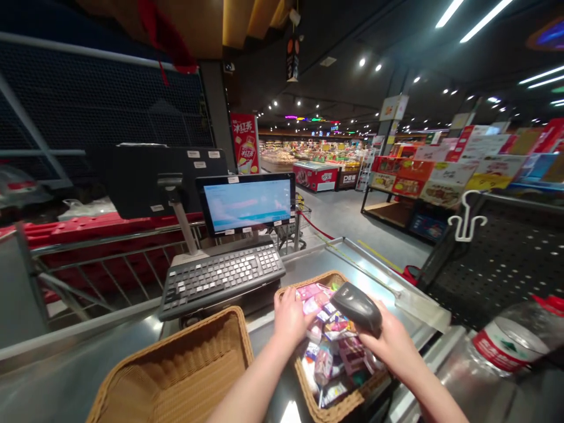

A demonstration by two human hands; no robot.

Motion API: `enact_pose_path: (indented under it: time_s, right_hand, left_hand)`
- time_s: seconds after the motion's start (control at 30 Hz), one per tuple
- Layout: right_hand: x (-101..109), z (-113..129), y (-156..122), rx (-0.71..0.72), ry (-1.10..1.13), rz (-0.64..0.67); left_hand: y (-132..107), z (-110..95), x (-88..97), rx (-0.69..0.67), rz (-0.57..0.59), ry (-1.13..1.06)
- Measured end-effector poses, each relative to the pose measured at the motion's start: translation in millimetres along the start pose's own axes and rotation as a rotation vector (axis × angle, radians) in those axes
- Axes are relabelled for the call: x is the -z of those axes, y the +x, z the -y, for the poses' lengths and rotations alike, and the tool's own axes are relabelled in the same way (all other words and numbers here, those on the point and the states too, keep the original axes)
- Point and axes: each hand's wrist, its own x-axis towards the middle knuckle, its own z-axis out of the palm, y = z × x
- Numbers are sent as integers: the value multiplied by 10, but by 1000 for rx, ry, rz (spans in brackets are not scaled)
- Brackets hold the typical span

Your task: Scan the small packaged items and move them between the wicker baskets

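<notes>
My right hand (388,338) is wrapped around a black handheld barcode scanner (356,305), held over a wicker basket (304,376). Many small colourful wrapped snacks (337,329) fill that basket. At the basket's far left corner, my left hand (289,317) has its fingers curled and its thumb toward the middle, closed on a pink packet (312,304). How much of the packet lies inside the hand is hidden. A second wicker basket (189,376) stands to the left, with its bare woven bottom showing.
A black keyboard (224,276) and a lit screen (249,202) stand beyond the baskets on the metal counter (304,264). At right are a large clear bottle (506,346) and a black perforated panel (520,247) with a white hook (465,220). Store shelves lie further back.
</notes>
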Motion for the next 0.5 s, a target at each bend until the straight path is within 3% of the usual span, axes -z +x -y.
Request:
enact_pose_path:
  time_s: [0.27, 0.5]
  right_hand:
    - [55, -165, 155, -13, 25, -1]
    - [25, -181, 217, -11, 38, 24]
  left_hand:
    - [97, 44, -108, 102, -22, -90]
    - [73, 137, -122, 28, -89, -112]
